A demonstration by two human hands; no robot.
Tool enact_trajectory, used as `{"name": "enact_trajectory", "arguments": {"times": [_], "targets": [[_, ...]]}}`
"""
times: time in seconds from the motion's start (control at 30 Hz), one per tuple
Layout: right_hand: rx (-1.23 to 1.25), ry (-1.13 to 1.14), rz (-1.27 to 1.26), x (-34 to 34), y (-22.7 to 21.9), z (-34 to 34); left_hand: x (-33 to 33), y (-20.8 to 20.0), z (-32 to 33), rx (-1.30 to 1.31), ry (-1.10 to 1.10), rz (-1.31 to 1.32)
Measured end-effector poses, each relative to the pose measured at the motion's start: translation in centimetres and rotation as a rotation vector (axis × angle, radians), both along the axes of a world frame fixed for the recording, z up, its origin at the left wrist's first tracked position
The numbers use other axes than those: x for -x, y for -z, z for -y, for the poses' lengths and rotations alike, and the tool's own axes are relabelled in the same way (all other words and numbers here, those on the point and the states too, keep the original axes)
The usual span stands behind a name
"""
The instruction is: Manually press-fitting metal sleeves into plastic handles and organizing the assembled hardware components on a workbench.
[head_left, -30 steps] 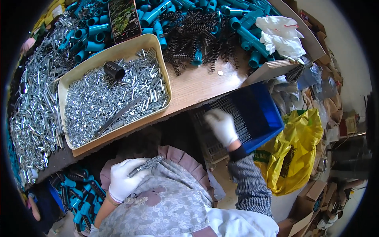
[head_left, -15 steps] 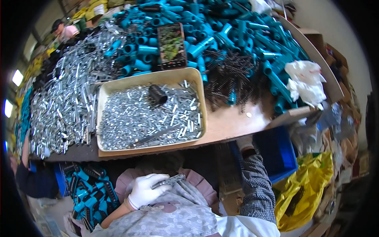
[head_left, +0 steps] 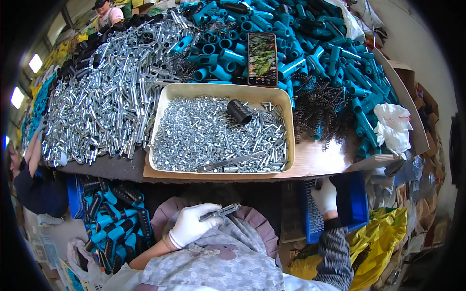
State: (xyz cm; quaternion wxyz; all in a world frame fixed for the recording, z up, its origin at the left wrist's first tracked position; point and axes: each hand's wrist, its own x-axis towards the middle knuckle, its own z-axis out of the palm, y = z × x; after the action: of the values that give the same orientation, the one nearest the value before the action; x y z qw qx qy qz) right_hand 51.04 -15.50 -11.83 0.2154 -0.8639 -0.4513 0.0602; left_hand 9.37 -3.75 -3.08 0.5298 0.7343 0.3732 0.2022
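My left hand point(head_left: 195, 225), in a white glove, is closed around a few slim silvery metal pieces point(head_left: 222, 212) over my lap; their exact kind does not show. My right hand point(head_left: 325, 196), also gloved, is inside the blue bin point(head_left: 365, 209) below the table's right edge. Its fingers curl at a small dark piece that I cannot make out. Beside it, a row of thin metal parts point(head_left: 313, 216) lines the bin's left side. A cream tray point(head_left: 156, 145) full of small metal pins stands on the table, with a black cylinder point(head_left: 239, 112) and a flat metal strip point(head_left: 230, 161) on the pins.
Metal tubes point(head_left: 104, 104) are heaped at the left, teal tubular parts point(head_left: 291, 46) at the back, dark springs point(head_left: 324, 109) at the right. A phone point(head_left: 262, 59) leans behind the tray. Teal-and-black grips point(head_left: 116, 218) fill a lower-left bin. A yellow bag point(head_left: 383, 242) lies at right; people are at the left.
My right hand has come out from under the table edge and is visible in the blue bin. The left hand keeps hold of the metal pieces. The whole view has shifted.
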Motion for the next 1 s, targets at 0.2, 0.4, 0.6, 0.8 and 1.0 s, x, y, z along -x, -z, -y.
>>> {"name": "enact_trajectory", "arguments": {"times": [0.2,0.4,0.6,0.8,1.0], "targets": [[-0.608,0.003,-1.508,15.4,-7.8,0.6,-0.4,0.8,-0.3,-0.055,0.097,-0.119],[-0.46,-0.306,-2.129,23.6,-5.9,-3.6,0.4,-2.2,0.0,-0.163,-0.139,0.086],[-0.037,-0.457,-1.709,24.6,-10.0,-6.2,3.8,-4.7,-0.7,-0.18,-0.302,0.097],[-0.006,-0.492,-1.562,25.3,-10.6,-6.7,4.7,-5.3,-0.7,-0.096,-0.342,0.069],[-0.019,-0.41,-1.499,25.8,-10.5,-6.8,4.7,-4.9,-1.0,-0.237,-0.288,0.026]]}}
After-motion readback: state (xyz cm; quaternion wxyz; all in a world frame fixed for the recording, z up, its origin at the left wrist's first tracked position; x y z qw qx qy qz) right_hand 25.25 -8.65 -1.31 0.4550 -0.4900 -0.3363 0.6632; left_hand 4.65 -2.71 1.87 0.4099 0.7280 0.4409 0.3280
